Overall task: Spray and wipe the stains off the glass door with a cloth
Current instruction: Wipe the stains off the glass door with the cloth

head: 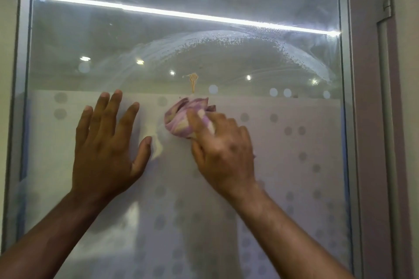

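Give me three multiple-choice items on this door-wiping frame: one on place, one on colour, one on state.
1. Where is the yellowish stain relative to the cloth?
A. just above it
B. far below it
C. on the hinge

2. What colour is the cloth?
A. solid black
B. purple and pale yellow
C. bright green

3. How is the left hand posed?
A. gripping a spray bottle
B. open, flat against the glass door
C. clenched around the cloth

Key: 1 A, the streak sits right over the bunched cloth. 2 B, those stripes show beside the right hand. 3 B, its fingers are spread and hold nothing.
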Demonstrator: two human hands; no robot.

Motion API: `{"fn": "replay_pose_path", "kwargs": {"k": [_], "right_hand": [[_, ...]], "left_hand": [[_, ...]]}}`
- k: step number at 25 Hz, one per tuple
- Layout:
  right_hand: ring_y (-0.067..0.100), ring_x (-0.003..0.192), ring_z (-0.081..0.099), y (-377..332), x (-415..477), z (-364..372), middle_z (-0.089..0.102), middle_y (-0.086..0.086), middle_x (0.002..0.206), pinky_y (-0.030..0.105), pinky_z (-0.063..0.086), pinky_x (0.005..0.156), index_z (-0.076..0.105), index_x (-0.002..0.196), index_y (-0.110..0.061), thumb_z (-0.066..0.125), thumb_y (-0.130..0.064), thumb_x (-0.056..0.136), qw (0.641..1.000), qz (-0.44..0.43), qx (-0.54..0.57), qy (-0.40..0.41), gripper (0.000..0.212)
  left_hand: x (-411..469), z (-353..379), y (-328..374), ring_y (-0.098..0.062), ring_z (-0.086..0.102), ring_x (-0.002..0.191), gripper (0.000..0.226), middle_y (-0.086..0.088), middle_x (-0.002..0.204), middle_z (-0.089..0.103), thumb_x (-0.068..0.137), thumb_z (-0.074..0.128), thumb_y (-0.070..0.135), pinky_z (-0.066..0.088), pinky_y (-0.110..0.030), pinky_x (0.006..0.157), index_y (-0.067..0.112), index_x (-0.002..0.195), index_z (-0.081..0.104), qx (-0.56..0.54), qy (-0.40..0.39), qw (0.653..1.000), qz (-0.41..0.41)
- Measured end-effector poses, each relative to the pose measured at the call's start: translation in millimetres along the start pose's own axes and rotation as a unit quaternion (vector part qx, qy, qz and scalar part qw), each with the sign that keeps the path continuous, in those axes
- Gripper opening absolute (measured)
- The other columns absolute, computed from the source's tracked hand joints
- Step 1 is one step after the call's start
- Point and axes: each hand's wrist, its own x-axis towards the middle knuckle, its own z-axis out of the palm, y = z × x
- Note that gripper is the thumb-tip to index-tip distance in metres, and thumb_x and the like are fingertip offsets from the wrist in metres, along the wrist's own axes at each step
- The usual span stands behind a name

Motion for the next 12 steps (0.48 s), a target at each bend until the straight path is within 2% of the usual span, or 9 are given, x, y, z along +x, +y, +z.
{"fn": "replay_pose_path", "kwargs": {"k": [2, 4, 7, 9, 12], "right_hand": [[0.041, 0.090, 0.064, 36.3, 14.2, -5.5, 0.068, 0.015, 0.117, 0.046, 0.052, 0.067, 0.065, 0.141, -0.023, 0.069, -0.023, 0.090, 0.998, 0.047, -0.045, 0.013, 0.051], [0.043, 0.098, 0.064, 80.4, 34.9, -14.6, 0.064, 0.018, 0.120, 0.050, 0.055, 0.075, 0.060, 0.146, -0.024, 0.066, -0.028, 0.092, 0.983, 0.166, -0.061, 0.040, 0.054], [0.043, 0.117, 0.060, 120.9, 60.6, -25.2, 0.055, 0.022, 0.134, 0.050, 0.054, 0.091, 0.047, 0.156, -0.026, 0.061, -0.032, 0.100, 0.942, 0.326, -0.055, 0.055, 0.058], [0.042, 0.125, 0.056, 117.7, 73.0, -20.3, 0.052, 0.022, 0.140, 0.049, 0.052, 0.097, 0.043, 0.159, -0.025, 0.059, -0.032, 0.103, 0.929, 0.362, -0.050, 0.057, 0.059], [0.044, 0.119, 0.058, 78.4, 86.7, -1.7, 0.054, 0.025, 0.139, 0.050, 0.053, 0.094, 0.047, 0.153, -0.018, 0.059, -0.030, 0.100, 0.943, 0.317, -0.075, 0.063, 0.056]], "left_hand": [[0.9, -1.0, 0.6, -0.040, 0.024, 0.165, 0.072, -0.022, 0.175, 0.030, 0.101, 0.048, 0.049, 0.023, -0.060, 0.132, 0.007, 0.160, 0.047, 0.004, -0.002, 1.000, -0.003], [1.4, -1.6, 0.1, -0.040, 0.024, 0.165, 0.072, -0.022, 0.175, 0.030, 0.101, 0.047, 0.050, 0.022, -0.060, 0.132, 0.007, 0.160, 0.047, 0.006, -0.005, 1.000, -0.004], [0.8, -0.9, 0.2, -0.038, 0.022, 0.166, 0.072, -0.021, 0.176, 0.029, 0.102, 0.046, 0.051, 0.021, -0.059, 0.133, 0.008, 0.161, 0.046, 0.007, -0.007, 1.000, -0.004], [0.7, -0.5, -0.8, -0.038, 0.022, 0.166, 0.072, -0.021, 0.176, 0.028, 0.102, 0.047, 0.050, 0.021, -0.059, 0.134, 0.009, 0.161, 0.045, 0.007, -0.005, 1.000, -0.003], [0.6, 1.9, -1.1, -0.037, 0.021, 0.167, 0.071, -0.020, 0.176, 0.028, 0.102, 0.049, 0.049, 0.021, -0.059, 0.134, 0.009, 0.161, 0.046, 0.009, -0.005, 1.000, -0.002]]}}
